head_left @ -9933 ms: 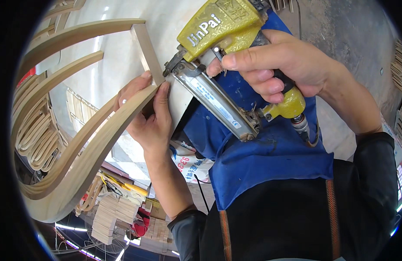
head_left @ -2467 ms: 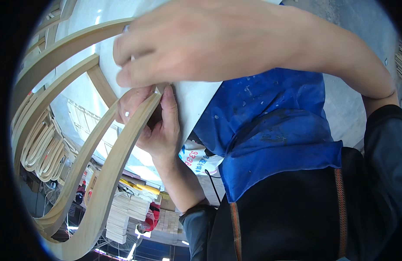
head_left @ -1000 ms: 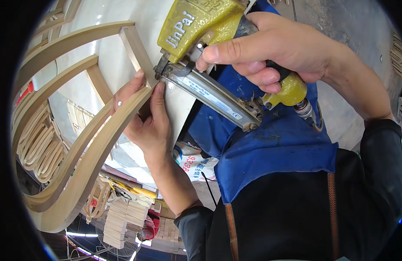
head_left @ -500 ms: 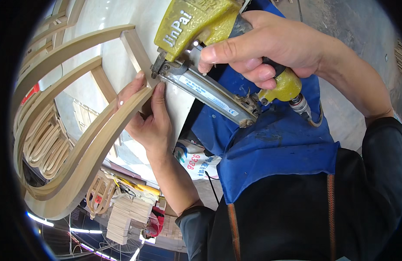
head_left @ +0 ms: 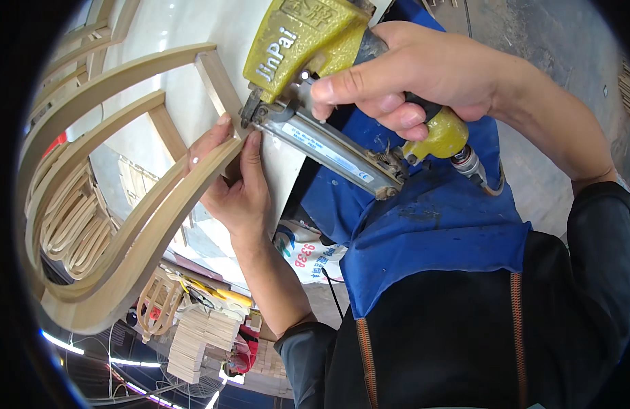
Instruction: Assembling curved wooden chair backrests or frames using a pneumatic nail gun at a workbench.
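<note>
Setting: workshop floor below, with stacks of small wood blocks (head_left: 202,337) and piles of bent wooden parts (head_left: 72,218) at the left; a white table (head_left: 192,75) lies behind the work.
Workpiece: curved wooden frame (head_left: 124,245) of bent rails joined by short crosspieces (head_left: 219,85), raised up near the head camera, likely so the joint sits within easy reach of both hands.
Left hand (head_left: 236,187): wrapped around the front rail right at the joint, fingers closed on the wood and thumb pressed along its edge, seemingly to pin the pieces together.
Right hand (head_left: 410,75): clenched around the grip of a yellow nail gun (head_left: 315,44), index finger laid forward by the trigger.
Tool: its nose meets the frame just beside the left thumb; the long metal magazine (head_left: 335,153) slants down over a blue apron (head_left: 424,225).
</note>
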Tool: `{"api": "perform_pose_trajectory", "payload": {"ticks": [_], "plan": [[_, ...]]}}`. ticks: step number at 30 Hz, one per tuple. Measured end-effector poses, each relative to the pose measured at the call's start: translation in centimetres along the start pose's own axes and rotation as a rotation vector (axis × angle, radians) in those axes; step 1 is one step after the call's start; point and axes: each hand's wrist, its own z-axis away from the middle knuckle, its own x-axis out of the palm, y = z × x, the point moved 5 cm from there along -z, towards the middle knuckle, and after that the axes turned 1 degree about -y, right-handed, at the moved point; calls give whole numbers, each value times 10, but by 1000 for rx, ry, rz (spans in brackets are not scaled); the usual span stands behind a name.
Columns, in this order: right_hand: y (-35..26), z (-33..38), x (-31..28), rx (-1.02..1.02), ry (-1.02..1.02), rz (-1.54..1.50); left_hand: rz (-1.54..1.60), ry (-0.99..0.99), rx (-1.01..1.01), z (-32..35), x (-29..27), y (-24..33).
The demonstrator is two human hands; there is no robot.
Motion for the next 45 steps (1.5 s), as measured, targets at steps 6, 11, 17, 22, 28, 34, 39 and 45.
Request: {"api": "perform_pose_trajectory", "payload": {"ticks": [6, 11, 17, 22, 28, 34, 39, 45], "plan": [[-62, 39, -11, -109, 126, 539, -16, -96, 108, -4, -15, 5], [-122, 87, -1, -475, 356, 1631, 241, -154, 57, 2, -26, -11], [-101, 43, -5, -701, 266, 2024, 701, -123, -350, -39, -43, -12], [-90, 34, -3, -1063, 391, 1967, 524, -174, -313, -86, -1, 3], [-78, 26, -6, -1126, 265, 2030, 503, -89, -379, -87, 7, -1], [-76, 25, -12, -1138, 238, 1969, 453, -62, -375, -84, 11, -6], [-77, 26, -14, -1146, 232, 1954, 433, 0, -314, -84, 9, -6], [-78, 25, -13, -1159, 234, 1948, 449, 10, -320, -84, 12, -3]]}}
